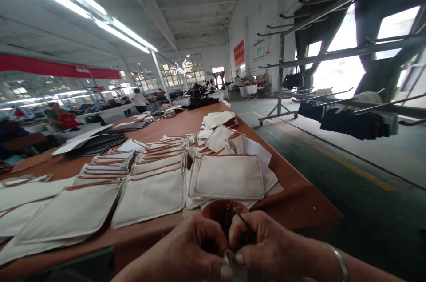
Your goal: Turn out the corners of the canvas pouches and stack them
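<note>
Low in the view, my left hand [196,246] and my right hand [266,242] come together in front of the table edge. A thin dark rod-like tool [244,220] sticks up out of my closed right hand; its kind is not clear. The thumb and fingers of my left hand are pinched by a small greyish piece [229,256], mostly hidden by the fingers. Just beyond both hands is a rounded, shiny brown thing [216,209], partly covered by them. The nearest cream fabric pouch [229,177] with brown trim lies behind it on a stack.
Rows of overlapping cream pouches [153,191] cover the near part of the brown-covered table [299,202]. Dark and pale flat pieces [96,142] lie farther left. A metal rack [333,57] with hanging dark items stands to the right. Other people work in the background at left.
</note>
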`<state>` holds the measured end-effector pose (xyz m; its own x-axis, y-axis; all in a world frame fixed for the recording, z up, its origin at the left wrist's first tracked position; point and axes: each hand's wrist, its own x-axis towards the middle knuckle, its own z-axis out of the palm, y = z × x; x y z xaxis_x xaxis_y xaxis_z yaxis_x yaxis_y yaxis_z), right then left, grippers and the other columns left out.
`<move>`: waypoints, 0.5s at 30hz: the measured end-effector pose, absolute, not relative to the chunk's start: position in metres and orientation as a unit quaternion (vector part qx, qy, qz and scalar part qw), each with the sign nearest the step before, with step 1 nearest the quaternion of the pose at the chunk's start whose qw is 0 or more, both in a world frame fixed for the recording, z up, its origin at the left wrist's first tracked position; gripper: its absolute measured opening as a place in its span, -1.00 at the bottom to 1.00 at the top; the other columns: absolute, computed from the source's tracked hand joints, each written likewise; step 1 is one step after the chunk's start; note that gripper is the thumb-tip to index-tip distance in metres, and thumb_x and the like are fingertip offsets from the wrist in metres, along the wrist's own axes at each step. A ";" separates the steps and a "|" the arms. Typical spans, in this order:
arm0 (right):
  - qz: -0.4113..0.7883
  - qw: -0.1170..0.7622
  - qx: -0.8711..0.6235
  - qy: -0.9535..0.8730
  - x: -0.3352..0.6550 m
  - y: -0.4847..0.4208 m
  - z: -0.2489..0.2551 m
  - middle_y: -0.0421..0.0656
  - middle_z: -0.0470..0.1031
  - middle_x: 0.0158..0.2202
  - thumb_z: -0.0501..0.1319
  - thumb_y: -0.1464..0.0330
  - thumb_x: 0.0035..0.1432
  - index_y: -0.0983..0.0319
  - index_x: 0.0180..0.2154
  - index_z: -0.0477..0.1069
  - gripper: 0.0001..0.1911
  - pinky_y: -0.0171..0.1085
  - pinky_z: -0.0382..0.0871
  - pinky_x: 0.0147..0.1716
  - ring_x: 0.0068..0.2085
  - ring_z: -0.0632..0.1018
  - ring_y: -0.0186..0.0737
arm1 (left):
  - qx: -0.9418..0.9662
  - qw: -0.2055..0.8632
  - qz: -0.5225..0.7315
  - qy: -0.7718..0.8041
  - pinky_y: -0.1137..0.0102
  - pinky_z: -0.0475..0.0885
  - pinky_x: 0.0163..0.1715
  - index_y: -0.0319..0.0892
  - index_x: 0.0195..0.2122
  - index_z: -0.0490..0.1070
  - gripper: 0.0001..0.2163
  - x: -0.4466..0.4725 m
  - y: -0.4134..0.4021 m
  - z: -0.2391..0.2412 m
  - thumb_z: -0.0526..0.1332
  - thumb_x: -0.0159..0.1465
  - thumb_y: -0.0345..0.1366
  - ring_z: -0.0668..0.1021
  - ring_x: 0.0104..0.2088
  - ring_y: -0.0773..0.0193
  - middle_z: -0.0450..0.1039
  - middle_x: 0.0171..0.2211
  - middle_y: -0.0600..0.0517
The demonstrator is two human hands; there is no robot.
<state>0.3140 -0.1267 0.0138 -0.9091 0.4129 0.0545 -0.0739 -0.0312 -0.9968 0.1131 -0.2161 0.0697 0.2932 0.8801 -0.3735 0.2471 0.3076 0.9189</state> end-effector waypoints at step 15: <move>0.678 0.161 -0.221 -0.682 0.321 -0.126 0.030 -0.31 0.29 -0.51 0.37 0.37 -0.15 0.28 -0.41 0.34 -0.75 -0.42 0.09 -0.54 -0.48 0.24 -0.40 | 0.605 0.436 0.178 0.643 0.50 0.06 -0.59 -0.28 -0.51 0.51 -0.91 0.134 -0.204 0.066 0.23 0.05 -0.40 0.23 -0.54 0.41 0.27 -0.59 0.15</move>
<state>0.3206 -0.1263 0.0299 -0.8510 0.5191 -0.0798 0.0827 -0.0177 -0.9964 0.1338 -0.2036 0.0664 0.1104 0.9320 -0.3452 0.6226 0.2059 0.7549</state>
